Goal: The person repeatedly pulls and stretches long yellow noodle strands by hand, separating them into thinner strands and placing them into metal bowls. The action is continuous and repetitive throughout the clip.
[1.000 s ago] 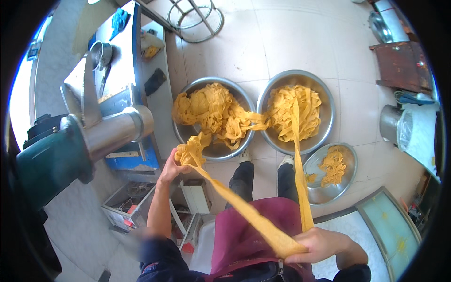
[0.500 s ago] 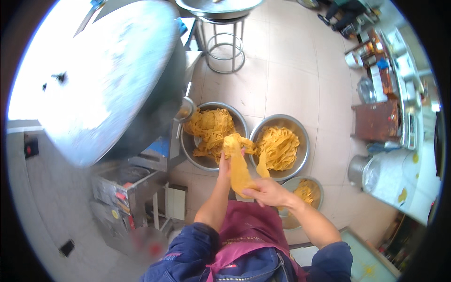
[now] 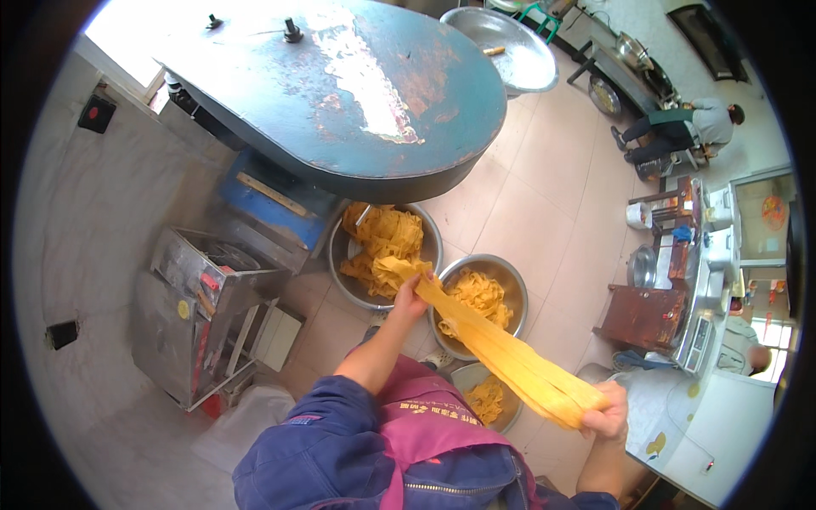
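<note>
A long, wide yellow strip, apparently dough, stretches between my hands across the front of my body. My left hand grips it over the edge of the left metal bowl. At the lower right, my right hand is closed around the far end. Left of my left hand the yellow material continues into a pile of folded strips in that bowl. Beneath the stretched piece stands a second bowl with loosely heaped strips. A third bowl holds a smaller heap, partly hidden by my apron.
A large dark-green machine housing overhangs the left bowl. A metal cabinet stands at the left. Beyond the housing sits a wide metal pan. A brown wooden cabinet and white table line the right. Another person is at the far right.
My right hand has moved far right and down, drawing the strip out long; earlier it hung short between both hands. My left hand keeps its grip. The view has turned.
</note>
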`<state>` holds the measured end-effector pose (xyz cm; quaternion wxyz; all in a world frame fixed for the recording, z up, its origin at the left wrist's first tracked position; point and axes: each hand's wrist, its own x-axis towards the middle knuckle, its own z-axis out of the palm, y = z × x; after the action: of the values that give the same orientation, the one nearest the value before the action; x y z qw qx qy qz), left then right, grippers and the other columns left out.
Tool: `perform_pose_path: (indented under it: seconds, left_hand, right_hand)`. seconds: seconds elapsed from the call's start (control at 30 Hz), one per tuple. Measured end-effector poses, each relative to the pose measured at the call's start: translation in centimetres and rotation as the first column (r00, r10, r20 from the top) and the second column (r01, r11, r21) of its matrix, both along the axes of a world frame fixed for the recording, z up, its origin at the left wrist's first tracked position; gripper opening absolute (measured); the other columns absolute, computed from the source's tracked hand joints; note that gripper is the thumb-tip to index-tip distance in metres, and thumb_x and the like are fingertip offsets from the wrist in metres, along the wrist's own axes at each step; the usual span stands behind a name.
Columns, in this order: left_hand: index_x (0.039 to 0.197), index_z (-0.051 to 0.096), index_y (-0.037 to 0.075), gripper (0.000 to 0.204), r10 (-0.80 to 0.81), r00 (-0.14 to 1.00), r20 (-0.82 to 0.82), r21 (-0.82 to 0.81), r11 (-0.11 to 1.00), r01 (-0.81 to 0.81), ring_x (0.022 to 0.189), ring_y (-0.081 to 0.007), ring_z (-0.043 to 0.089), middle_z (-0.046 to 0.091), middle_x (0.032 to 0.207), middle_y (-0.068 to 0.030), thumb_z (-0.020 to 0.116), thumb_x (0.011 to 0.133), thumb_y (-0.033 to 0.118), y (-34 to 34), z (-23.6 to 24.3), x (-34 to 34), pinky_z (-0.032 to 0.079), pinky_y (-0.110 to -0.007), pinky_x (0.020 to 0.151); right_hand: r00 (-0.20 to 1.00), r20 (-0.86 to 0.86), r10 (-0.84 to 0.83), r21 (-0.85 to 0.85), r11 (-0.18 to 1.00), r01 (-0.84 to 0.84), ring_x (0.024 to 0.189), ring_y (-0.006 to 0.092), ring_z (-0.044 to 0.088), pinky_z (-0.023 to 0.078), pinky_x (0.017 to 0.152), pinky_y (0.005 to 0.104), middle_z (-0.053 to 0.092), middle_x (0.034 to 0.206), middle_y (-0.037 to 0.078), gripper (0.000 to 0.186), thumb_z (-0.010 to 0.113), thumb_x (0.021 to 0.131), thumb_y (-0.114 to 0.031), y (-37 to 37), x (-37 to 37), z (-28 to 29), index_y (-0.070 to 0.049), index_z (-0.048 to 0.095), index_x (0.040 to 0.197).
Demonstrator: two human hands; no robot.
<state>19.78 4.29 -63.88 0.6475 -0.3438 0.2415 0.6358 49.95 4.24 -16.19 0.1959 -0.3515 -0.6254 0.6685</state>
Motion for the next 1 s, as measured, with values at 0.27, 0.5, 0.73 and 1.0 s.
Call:
perform_pose_path:
  seconds: [0.27,0.5,0.73,1.0]
  left_hand:
    - [0.126,0.062,0.006,0.028,-0.124,0.992,-0.003,0.561,0.821,0.105,0.112,-0.0214,0.066,0.069,0.118,-0.0062,0.066,0.1,0.015,-0.5,23.1,-7.0,0.053,-0.041,0.104]
    - [0.146,0.041,0.009,0.057,-0.063,0.839,-0.541,0.702,0.516,0.492,0.131,-0.0372,0.057,0.064,0.127,-0.014,0.065,0.095,0.007,-1.0,46.0,-8.3,0.044,-0.066,0.11]
    - [0.16,0.022,0.009,0.075,0.034,0.711,-0.703,0.656,0.417,0.629,0.131,-0.0362,0.058,0.058,0.139,-0.0201,0.059,0.095,0.009,-0.2,58.9,-4.9,0.039,-0.068,0.114]
    - [0.146,0.044,0.008,0.057,-0.219,0.861,-0.46,0.716,0.481,0.505,0.143,-0.0333,0.045,0.045,0.155,-0.0184,0.06,0.101,0.039,-0.3,48.4,2.1,0.036,-0.052,0.118]
  right_hand:
    - [0.97,-0.021,-0.243,0.426,0.875,0.228,0.05,0.0193,0.065,0.05,0.048,0.0302,0.07,0.066,0.012,0.045,0.081,0.085,-0.037,-0.1,8.7,3.6,0.005,0.071,0.073]
    - [0.967,0.124,-0.223,0.135,0.969,0.207,0.046,0.0129,0.058,0.048,0.044,0.0266,0.065,0.064,0.008,0.024,0.075,0.09,-0.016,0.1,9.5,5.2,0.008,0.071,0.089]
    - [0.952,0.035,-0.305,0.123,0.946,0.299,0.062,0.014,0.065,0.054,0.056,0.0276,0.07,0.08,0.008,0.027,0.071,0.093,-0.011,-1.7,9.6,6.2,0.008,0.068,0.113]
    - [0.945,-0.119,-0.304,0.059,0.948,0.312,0.076,0.0154,0.071,0.064,0.064,0.0297,0.073,0.097,0.009,0.025,0.067,0.098,-0.008,-2.1,8.1,4.2,0.005,0.067,0.12]
